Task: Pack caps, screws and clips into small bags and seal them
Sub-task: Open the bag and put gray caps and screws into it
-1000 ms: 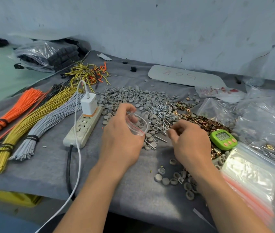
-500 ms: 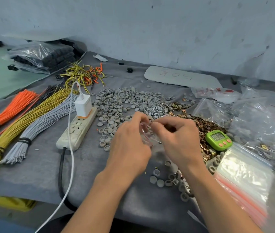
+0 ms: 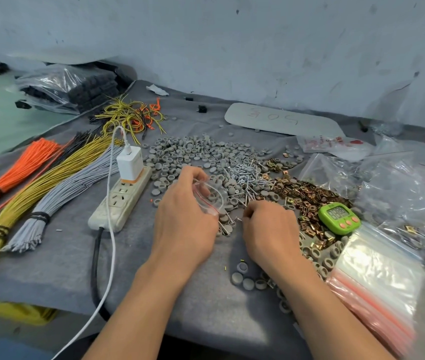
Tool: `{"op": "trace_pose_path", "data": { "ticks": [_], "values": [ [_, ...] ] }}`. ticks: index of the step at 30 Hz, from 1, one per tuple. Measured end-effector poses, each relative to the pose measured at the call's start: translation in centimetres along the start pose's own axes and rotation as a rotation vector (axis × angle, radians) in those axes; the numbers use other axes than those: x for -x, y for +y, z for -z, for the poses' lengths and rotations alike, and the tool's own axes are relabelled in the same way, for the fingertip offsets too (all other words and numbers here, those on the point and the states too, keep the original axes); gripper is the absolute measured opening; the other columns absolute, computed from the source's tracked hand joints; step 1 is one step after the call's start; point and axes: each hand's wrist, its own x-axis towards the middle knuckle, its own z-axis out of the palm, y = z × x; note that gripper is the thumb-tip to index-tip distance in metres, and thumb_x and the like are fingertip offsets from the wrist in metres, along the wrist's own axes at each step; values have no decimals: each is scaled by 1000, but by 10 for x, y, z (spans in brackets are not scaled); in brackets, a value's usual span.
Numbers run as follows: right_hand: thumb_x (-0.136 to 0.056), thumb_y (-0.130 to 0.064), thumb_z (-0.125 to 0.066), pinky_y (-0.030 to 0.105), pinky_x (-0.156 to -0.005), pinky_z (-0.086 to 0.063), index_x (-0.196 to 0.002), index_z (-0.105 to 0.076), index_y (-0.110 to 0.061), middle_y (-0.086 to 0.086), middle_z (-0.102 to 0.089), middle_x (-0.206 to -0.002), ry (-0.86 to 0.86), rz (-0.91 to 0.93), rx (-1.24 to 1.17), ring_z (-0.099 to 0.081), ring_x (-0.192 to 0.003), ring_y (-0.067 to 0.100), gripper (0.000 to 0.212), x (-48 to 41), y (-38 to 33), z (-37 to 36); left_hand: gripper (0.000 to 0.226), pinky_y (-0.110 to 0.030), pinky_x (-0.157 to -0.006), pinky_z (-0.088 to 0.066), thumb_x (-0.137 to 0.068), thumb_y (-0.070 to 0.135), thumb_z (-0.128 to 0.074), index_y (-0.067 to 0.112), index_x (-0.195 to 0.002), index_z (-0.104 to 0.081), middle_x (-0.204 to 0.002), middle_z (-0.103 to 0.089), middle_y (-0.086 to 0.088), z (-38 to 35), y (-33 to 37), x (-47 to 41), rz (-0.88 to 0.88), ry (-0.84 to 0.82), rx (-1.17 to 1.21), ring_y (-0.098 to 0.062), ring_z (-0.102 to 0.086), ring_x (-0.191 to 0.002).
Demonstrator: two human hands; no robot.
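My left hand (image 3: 184,219) holds a small clear zip bag (image 3: 210,197) with a red seal line, mouth open toward the right. My right hand (image 3: 268,227) lies just right of it, knuckles up, fingers curled down over loose screws on the cloth; what they pinch is hidden. Behind the hands spread grey caps (image 3: 201,154), a heap of silver screws (image 3: 245,175) and brass clips (image 3: 307,196). A few more caps (image 3: 242,278) lie near my right forearm.
A stack of empty zip bags (image 3: 377,279) sits at the right edge, with a green timer (image 3: 339,218) behind it. A power strip with a white charger (image 3: 121,198) lies left of my hands. Bundled orange, yellow and grey wires (image 3: 37,188) fill the left.
My right hand has pulled away from the bag's mouth and dropped to the loose screws on the cloth. My left hand still holds the bag open.
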Motion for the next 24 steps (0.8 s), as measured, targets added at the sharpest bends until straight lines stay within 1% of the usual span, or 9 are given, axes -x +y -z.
{"op": "trace_pose_path", "data": {
  "ticks": [2, 5, 7, 9, 13, 17, 19, 22, 24],
  "values": [
    [-97, -18, -57, 35, -83, -38, -96, -67, -29, -3, -72, -94, 60, -38, -22, -61, -87, 23, 15, 0, 3, 3, 51, -25, -75, -38, -79, 12, -77, 43, -104, -45, -95, -65, 17, 2, -1, 0, 2, -7, 0, -9, -60, -90],
    [-103, -27, -55, 35, -75, -50, -95, -63, -32, -11, -69, -86, 173, -49, -333, -64, -80, 16, 13, 2, 5, 13, 52, -27, -77, -39, -79, 11, -76, 44, -104, -44, -97, -64, 16, 3, 0, 1, -5, -15, -30, -10, -57, -91],
    [-100, -24, -63, 26, -65, -48, -88, -66, -32, -15, -68, -77, 215, 34, -576, -63, -73, 4, 15, 5, 2, 25, 52, -29, -76, -37, -79, 14, -76, 44, -105, -42, -99, -62, 14, 2, 1, 3, -24, -11, -73, -13, -52, -91],
    [-93, -18, -72, 18, -61, -48, -82, -73, -32, -15, -70, -73, 195, 158, -725, -64, -69, 4, 18, 9, -2, 39, 53, -30, -75, -36, -79, 13, -76, 43, -106, -41, -99, -63, 11, -1, 2, 4, -43, -18, -102, -17, -52, -91],
    [-84, -9, -81, 11, -61, -46, -81, -82, -30, -17, -74, -73, 71, 340, -687, -65, -67, 2, 21, 16, -11, 53, 56, -32, -71, -37, -78, 12, -75, 47, -102, -37, -95, -60, 12, -7, 4, 6, -67, -69, -97, -17, -53, -90],
    [-85, -4, -74, 11, -67, -48, -89, -84, -28, -15, -76, -79, -5, 429, -600, -68, -76, 2, 26, 22, -16, 46, 48, -34, -68, -40, -79, 13, -69, 46, -103, -43, -89, -61, 13, -9, 7, 8, -134, -106, -62, -15, -53, -83],
    [-85, -5, -75, 15, -68, -51, -89, -85, -28, -16, -77, -80, 22, 412, -668, -70, -76, 2, 25, 21, -15, 43, 50, -35, -68, -42, -78, 9, -69, 45, -102, -44, -89, -63, 11, -9, 7, 8, -117, -112, -37, -18, -57, -84],
    [-86, -9, -77, 11, -62, -49, -83, -84, -32, -22, -75, -74, 185, 240, -839, -70, -71, 0, 24, 12, -7, 40, 55, -29, -70, -40, -76, 8, -74, 47, -100, -42, -92, -66, 14, -5, 7, 4, -39, -66, -11, -11, -58, -85],
    [-88, -14, -76, 13, -57, -50, -80, -82, -35, -23, -73, -70, 232, 116, -749, -69, -67, -1, 23, 4, 1, 37, 54, -25, -70, -35, -77, 10, -76, 45, -100, -43, -93, -66, 17, -2, 7, 2, -6, -8, 17, -7, -57, -85]
  ]
}}
